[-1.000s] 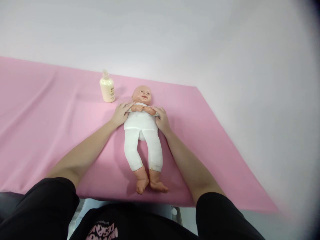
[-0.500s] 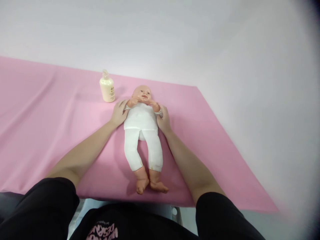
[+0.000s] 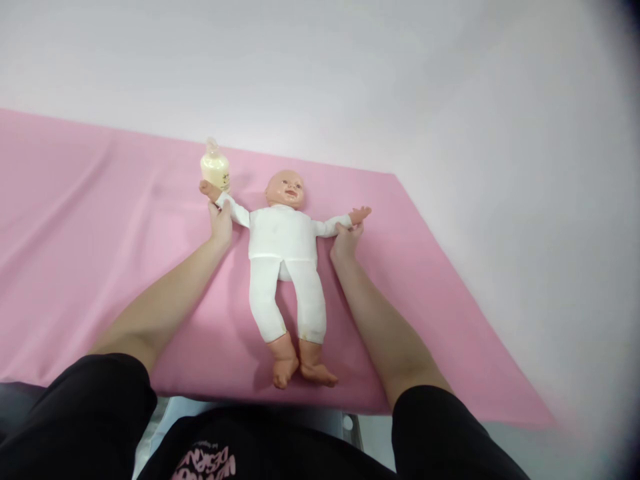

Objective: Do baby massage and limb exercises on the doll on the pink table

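Pink cloth (image 3: pixel 100 253) covers the bench, and on it the doll (image 3: pixel 285 240) lies on its back, head away from me and bare feet toward my body. It wears a white top and white leggings. Both of its arms are stretched straight out to the sides.

My left hand (image 3: pixel 221 221) has its grip closed around the doll's sleeve near the wrist, on the side where the cream lotion bottle (image 3: pixel 215 171) stands. The doll's little hand pokes out past my fingers and sits right against the foot of that bottle; whether it actually touches the bottle I cannot tell. The bottle stands upright on the cloth, just beside the doll's head, with a pale pump top.

My right hand (image 3: pixel 344 240) grips the other sleeve from below, fingers curled onto the forearm, and the doll's open palm sticks out beyond my fingertips over bare cloth.

My forearms run along either side of the doll's legs without touching them. Black sleeves (image 3: pixel 100 407) show at the bottom edge. Behind the bench rises a plain pale wall (image 3: pixel 350 80).
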{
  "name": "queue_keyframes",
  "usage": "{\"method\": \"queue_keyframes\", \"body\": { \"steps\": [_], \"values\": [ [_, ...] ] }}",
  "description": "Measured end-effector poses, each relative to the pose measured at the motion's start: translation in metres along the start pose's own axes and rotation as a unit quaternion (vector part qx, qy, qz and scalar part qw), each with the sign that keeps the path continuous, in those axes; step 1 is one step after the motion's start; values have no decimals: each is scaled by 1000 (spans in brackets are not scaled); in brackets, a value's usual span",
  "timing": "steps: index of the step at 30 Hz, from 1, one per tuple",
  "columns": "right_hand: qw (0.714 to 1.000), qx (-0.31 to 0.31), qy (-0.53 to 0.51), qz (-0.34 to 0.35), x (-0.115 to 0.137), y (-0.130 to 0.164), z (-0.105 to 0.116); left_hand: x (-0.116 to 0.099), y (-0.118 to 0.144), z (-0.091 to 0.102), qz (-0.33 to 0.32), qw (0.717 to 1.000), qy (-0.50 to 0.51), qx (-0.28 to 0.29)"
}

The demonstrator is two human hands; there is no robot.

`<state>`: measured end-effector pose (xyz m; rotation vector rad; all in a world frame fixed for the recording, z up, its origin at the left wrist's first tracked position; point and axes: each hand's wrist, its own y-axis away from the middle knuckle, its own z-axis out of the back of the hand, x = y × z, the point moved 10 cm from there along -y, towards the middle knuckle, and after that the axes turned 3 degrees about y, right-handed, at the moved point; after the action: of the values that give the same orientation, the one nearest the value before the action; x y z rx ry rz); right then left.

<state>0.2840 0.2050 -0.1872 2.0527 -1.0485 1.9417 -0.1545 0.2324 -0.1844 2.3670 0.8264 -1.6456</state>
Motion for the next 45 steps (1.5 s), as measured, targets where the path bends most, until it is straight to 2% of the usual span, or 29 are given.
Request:
{"method": "queue_keyframes", "body": {
  "steps": [2, 5, 8, 10, 12, 15, 19, 22, 25, 29, 33, 36, 38, 40, 42, 45],
  "values": [
    [1000, 11, 8, 26, 7, 2, -3, -4, 2, -2, -8, 1000, -9, 8],
    [993, 54, 28, 98, 33, 11, -16, -11, 6, -8, -28, 999, -34, 29],
    [978, 113, 43, 172, 60, 24, -32, -25, 12, -19, -83, 991, -70, 77],
    [970, 140, 56, 193, 68, 31, -40, -34, 18, -28, -133, 978, -114, 116],
    [966, 151, 82, 192, 66, 34, -44, -40, 26, -39, -179, 955, -174, 158],
    [953, 176, 141, 203, 62, 39, -50, -46, 41, -55, -247, 903, -281, 212],
    [921, 220, 201, 252, 68, 50, -63, -48, 57, -68, -279, 840, -402, 232],
    [908, 233, 221, 270, 72, 55, -68, -47, 65, -76, -276, 817, -438, 255],
    [906, 235, 223, 271, 72, 56, -69, -46, 69, -79, -270, 810, -443, 273],
    [926, 211, 191, 247, 67, 49, -62, -49, 61, -72, -269, 831, -420, 246],
    [963, 145, 123, 191, 54, 31, -43, -48, 36, -47, -265, 888, -338, 163],
    [979, 107, 76, 155, 39, 16, -30, -28, 8, -17, -181, 951, -239, 71],
    [990, 72, 60, 105, 23, 6, -19, -8, -6, 0, -103, 980, -169, 21],
    [998, 27, 41, 34, 6, -1, -8, 6, -14, 8, -55, 991, -120, -9],
    [1000, -9, 17, -12, -2, -3, 0, 8, -16, 12, -47, 994, -98, -23],
    [1000, -13, -7, -1, 6, -1, 0, -1, -13, 7, -68, 993, -98, -9]
  ]
}}
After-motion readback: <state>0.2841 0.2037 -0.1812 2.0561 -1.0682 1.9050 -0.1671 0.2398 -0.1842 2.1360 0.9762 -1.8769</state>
